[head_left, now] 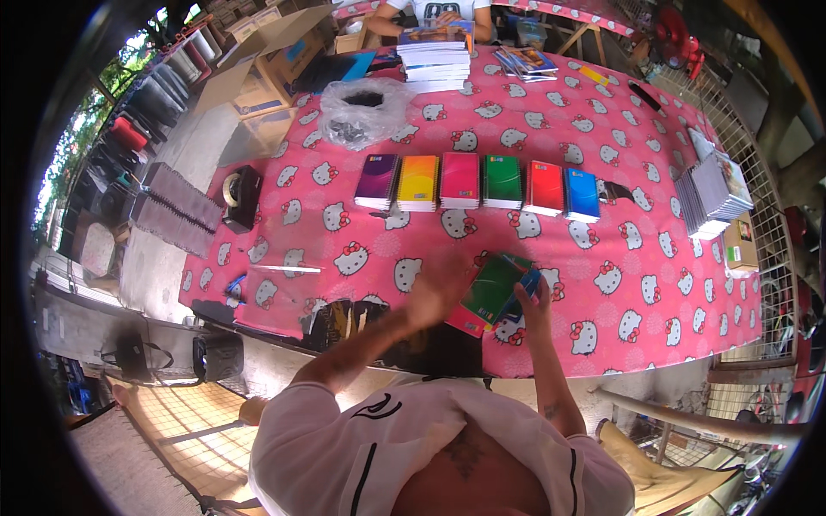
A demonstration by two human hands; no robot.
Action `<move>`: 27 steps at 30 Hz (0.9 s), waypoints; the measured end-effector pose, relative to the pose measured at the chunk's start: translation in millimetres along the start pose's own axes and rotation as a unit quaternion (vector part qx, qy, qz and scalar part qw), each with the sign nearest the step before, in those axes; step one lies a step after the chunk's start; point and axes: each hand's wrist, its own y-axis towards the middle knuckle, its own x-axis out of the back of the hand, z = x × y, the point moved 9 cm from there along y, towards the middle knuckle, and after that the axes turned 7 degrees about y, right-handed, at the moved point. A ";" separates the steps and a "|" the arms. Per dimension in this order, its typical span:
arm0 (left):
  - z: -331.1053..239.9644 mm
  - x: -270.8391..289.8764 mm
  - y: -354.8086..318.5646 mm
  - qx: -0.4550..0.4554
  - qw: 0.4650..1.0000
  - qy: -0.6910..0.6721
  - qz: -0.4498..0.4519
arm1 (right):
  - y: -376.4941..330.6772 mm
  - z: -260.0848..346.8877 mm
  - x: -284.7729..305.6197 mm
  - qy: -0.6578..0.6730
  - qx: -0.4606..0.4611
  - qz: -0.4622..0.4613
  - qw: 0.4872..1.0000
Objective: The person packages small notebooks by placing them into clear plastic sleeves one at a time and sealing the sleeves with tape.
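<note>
My right hand (535, 301) grips a fanned bunch of small notebooks (492, 292) above the near edge of the table. A green cover lies on top, pink shows beneath it, and blue sticks out by my fingers. My left hand (440, 285) is beside the bunch on its left, smeared by motion, so its fingers cannot be made out. Beyond my hands is a row of spiral notebook stacks: purple (376, 181), yellow (418, 181), pink (459, 179), green (502, 179), red (544, 186) and blue (582, 193).
A pink cat-print cloth (602, 275) covers the table. On its left are a tape dispenser (242, 198) and clear plastic sheets (280, 292). Farther off lie a plastic bag (361, 116) and a tall book stack (434, 64), with a person behind. More books (714, 193) stand at right.
</note>
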 end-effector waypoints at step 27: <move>116.0 7.9 -136.2 0.362 0.855 -0.370 0.025 | -99.3 48.8 -197.0 0.059 -0.107 0.218 0.968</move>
